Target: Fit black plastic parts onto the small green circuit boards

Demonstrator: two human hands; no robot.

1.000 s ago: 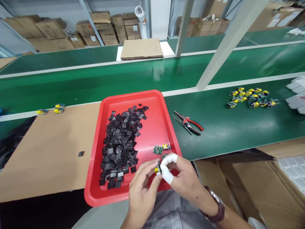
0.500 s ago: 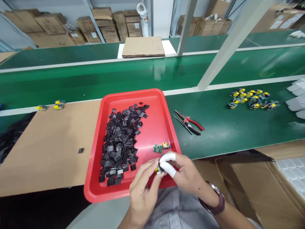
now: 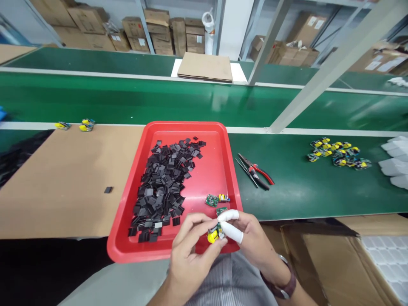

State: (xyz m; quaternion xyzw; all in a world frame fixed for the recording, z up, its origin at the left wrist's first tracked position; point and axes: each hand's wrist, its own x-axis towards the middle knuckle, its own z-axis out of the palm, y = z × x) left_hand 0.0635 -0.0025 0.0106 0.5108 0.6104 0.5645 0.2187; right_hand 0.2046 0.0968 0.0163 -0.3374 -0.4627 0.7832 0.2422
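small board [image 3: 215, 233]: yellow part on it, pinched between both hands just over the red tray's [image 3: 127, 250] near rim
left hand [image 3: 188, 255]: fingertips closed on it
right hand [image 3: 245, 238]: white-capped fingers gripping too
tip: I'd keep it low over the tray; black chips [image 3: 161, 187] sit close

Part [image 3: 214, 234] mostly covered by fingers of left hand [image 3: 188, 255] and right hand [image 3: 245, 238] (only yellow end showing). Boards [image 3: 338, 152] at right too small to make out. White pieces [image 3: 394, 163] cut off by right edge.
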